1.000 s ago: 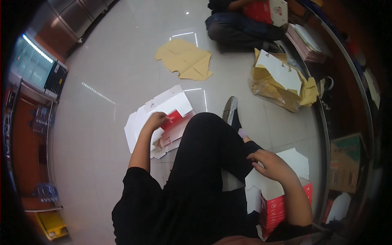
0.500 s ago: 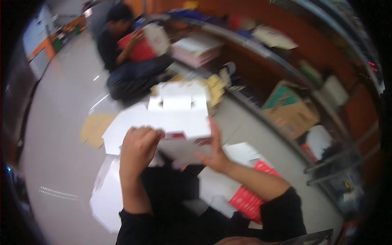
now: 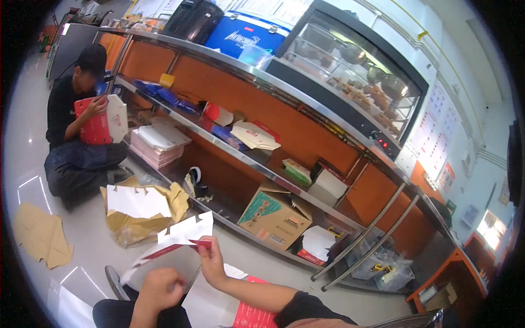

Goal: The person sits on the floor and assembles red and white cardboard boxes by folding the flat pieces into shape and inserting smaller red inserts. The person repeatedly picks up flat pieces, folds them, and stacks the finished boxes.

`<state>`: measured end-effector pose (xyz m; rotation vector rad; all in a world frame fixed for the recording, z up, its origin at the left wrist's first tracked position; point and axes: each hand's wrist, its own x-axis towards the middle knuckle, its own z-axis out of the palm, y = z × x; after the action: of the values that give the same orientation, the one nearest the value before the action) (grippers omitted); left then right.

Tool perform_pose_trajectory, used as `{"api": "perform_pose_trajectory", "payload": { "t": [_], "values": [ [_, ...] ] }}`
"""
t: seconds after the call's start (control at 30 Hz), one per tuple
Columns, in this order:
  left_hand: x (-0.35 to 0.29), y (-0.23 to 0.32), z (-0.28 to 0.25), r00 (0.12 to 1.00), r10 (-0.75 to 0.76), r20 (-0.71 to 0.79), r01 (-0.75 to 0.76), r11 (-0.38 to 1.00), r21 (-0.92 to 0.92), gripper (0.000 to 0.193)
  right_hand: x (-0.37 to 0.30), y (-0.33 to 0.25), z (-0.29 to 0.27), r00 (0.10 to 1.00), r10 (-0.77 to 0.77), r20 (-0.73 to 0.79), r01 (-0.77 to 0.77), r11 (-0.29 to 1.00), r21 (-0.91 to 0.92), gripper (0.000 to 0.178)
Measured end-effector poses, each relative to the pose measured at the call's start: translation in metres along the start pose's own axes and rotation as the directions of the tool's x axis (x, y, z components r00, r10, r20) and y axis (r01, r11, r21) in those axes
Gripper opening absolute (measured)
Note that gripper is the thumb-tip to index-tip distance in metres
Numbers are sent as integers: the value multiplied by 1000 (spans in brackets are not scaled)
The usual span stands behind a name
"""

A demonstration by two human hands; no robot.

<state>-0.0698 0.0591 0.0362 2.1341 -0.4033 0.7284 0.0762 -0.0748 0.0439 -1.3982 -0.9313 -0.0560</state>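
A partly folded cardboard box point(image 3: 188, 228), white on one side with red edges, is tilted up in front of me. My right hand point(image 3: 214, 265) pinches its red-edged flap between thumb and fingers. My left hand point(image 3: 158, 290) is closed, its fingers curled, close in front of the box's greyish panel. It is blurred, and what it holds, if anything, is hidden. Beneath my right forearm lies a flat white-and-red cardboard sheet point(image 3: 254, 314). White cardboard sheets point(image 3: 138, 201) rest on crumpled brown wrapping paper beyond the box.
Another person point(image 3: 76, 126) sits on the floor at the left, holding a red-and-white box. A steel shelf rack point(image 3: 306, 188) runs along the right, bearing a stack of cardboard point(image 3: 158, 145) and a brown carton point(image 3: 276, 216). Brown paper point(image 3: 41, 235) lies on the floor.
The view has swung up and right, bringing the rack and a glass display cabinet into sight. The box now tilts edge-on; my left hand has come away from its earlier grip at the box's near edge.
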Motion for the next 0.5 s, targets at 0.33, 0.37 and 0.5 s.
{"api": "perform_pose_trajectory", "payload": {
  "t": [0.33,0.37,0.5],
  "values": [
    [7,-14,-8,803,-592,-67,4,118,-993,73,-17,-17,7,874,-380,302,419,905,-73,20],
    [11,-5,-10,798,-589,-129,-31,174,-984,73,-17,-14,6,858,-403,319,447,892,-75,25],
    [12,-12,9,680,-721,-136,-61,129,-990,62,-23,-5,1,775,-409,482,443,895,46,33]
  ]
}}
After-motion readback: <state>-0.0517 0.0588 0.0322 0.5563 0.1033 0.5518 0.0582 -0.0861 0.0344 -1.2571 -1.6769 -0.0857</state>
